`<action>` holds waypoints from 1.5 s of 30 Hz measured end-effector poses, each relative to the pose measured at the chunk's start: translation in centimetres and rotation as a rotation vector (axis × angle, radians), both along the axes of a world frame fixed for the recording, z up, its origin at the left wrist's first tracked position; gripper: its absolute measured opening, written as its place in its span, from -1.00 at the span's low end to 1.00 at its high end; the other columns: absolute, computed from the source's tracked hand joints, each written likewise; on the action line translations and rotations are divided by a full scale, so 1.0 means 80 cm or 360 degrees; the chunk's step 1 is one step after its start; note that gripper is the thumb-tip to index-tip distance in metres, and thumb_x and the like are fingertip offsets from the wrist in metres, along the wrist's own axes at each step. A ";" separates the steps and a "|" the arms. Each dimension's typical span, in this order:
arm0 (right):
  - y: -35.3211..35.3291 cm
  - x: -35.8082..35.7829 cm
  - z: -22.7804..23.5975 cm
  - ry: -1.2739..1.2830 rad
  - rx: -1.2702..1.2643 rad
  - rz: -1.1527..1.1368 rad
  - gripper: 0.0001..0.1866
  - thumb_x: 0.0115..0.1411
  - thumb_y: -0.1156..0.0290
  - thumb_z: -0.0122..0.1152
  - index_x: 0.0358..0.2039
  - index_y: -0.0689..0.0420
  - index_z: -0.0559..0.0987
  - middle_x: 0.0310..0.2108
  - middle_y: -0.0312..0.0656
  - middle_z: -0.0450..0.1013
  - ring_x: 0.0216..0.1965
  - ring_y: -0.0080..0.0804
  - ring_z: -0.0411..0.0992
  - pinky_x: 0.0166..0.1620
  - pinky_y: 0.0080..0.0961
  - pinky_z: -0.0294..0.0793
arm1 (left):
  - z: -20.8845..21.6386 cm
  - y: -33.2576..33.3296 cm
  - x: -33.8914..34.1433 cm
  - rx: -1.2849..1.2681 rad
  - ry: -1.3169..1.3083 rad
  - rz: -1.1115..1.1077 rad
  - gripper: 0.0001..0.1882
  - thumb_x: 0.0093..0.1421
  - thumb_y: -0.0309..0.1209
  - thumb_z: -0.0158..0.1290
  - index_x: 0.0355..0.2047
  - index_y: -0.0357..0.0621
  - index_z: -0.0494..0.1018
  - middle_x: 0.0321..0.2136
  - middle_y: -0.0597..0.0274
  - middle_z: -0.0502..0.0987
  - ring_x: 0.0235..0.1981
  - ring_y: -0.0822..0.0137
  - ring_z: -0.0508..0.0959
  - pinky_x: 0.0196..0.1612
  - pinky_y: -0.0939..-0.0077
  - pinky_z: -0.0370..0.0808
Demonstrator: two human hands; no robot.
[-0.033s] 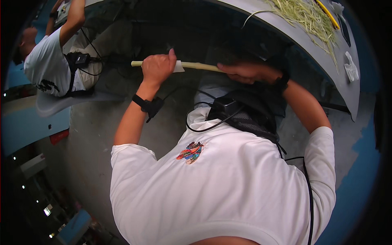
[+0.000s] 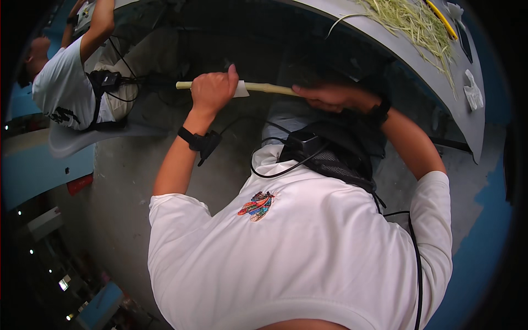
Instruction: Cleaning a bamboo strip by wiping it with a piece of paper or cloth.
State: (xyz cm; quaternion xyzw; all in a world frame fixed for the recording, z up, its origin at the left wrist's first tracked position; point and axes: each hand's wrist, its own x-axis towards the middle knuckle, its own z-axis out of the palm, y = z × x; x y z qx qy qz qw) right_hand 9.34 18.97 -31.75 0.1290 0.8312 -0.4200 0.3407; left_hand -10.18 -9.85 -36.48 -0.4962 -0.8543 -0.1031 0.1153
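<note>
A pale yellow-green stick (image 2: 270, 88) runs nearly level in front of me, with a slight knot along its right part. My left hand (image 2: 213, 91) is closed in a fist round it near the left end, thumb pointing up, and a short stub pokes out beyond. Against that fist's right side, a small white piece, like paper or cloth (image 2: 242, 89), lies on the stick. My right hand (image 2: 333, 96) grips the stick's right end, which its fingers hide. That hand is dim and a little blurred.
A grey table (image 2: 473, 124) curves across the upper right, bearing a heap of pale green shavings (image 2: 412, 27), a yellow strip-like tool (image 2: 441, 19) and a crumpled white tissue (image 2: 473, 91). At the upper left another person (image 2: 69, 82) sits on a grey seat (image 2: 71, 140). Cables hang by my waist.
</note>
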 end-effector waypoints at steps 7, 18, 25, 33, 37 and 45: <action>-0.041 -0.008 -0.018 0.0941 0.0750 0.0193 -0.10 0.43 -0.50 0.01 -0.51 0.18 0.72 -0.62 -0.02 0.53 -0.42 0.07 0.64 -0.26 0.01 0.64 | -0.013 0.022 0.000 -0.0447 -0.0465 -0.0106 -0.69 0.50 -0.27 -0.01 -0.01 -0.21 0.59 -0.29 -0.16 0.69 -0.32 -0.19 0.70 -0.31 -0.04 0.62; -0.028 -0.013 -0.022 0.1151 0.0889 0.0371 -0.25 0.43 -0.41 0.09 -0.35 0.10 0.76 -0.52 -0.02 0.61 -0.41 0.11 0.64 -0.31 -0.02 0.62 | -0.044 0.028 0.015 -0.0486 -0.0821 0.0136 -0.60 0.54 -0.24 -0.15 -0.06 -0.29 0.60 -0.28 -0.25 0.69 -0.23 -0.31 0.70 -0.13 -0.18 0.63; -0.026 -0.021 -0.036 0.0604 0.0358 0.0189 -0.05 0.44 -0.52 -0.03 -0.37 0.28 0.73 -0.51 0.08 0.58 -0.48 -0.03 0.60 -0.27 -0.05 0.62 | -0.031 0.035 0.030 0.0000 -0.0251 0.0256 -0.38 0.51 -0.17 -0.05 -0.67 -0.23 0.60 -0.61 -0.22 0.62 -0.53 -0.27 0.68 -0.40 -0.15 0.65; -0.026 -0.025 0.002 0.0126 0.0229 0.0089 0.01 0.44 -0.52 -0.02 -0.42 0.38 0.71 -0.53 0.10 0.57 -0.49 0.01 0.60 -0.28 -0.03 0.66 | -0.040 0.037 0.025 -0.0151 -0.0317 0.0084 -0.54 0.49 -0.23 -0.01 -0.49 -0.28 0.60 -0.48 -0.26 0.66 -0.41 -0.24 0.71 -0.37 -0.09 0.66; -0.027 -0.014 -0.031 0.0926 0.0637 0.0417 -0.16 0.43 -0.41 0.12 -0.38 0.26 0.75 -0.49 0.08 0.60 -0.45 0.09 0.61 -0.30 -0.01 0.65 | -0.066 0.027 -0.004 -0.0774 -0.0944 -0.0198 -0.60 0.53 -0.27 -0.18 -0.09 -0.35 0.55 -0.11 -0.38 0.65 -0.11 -0.31 0.67 -0.08 -0.08 0.63; -0.022 -0.001 0.000 0.1156 0.0876 0.0418 -0.26 0.43 -0.38 0.12 -0.40 0.11 0.75 -0.51 0.00 0.61 -0.42 0.16 0.63 -0.28 0.03 0.64 | -0.039 0.018 0.018 -0.0356 -0.0858 -0.0202 -0.59 0.56 -0.24 -0.19 -0.12 -0.34 0.53 -0.16 -0.36 0.63 -0.14 -0.38 0.62 -0.11 -0.16 0.54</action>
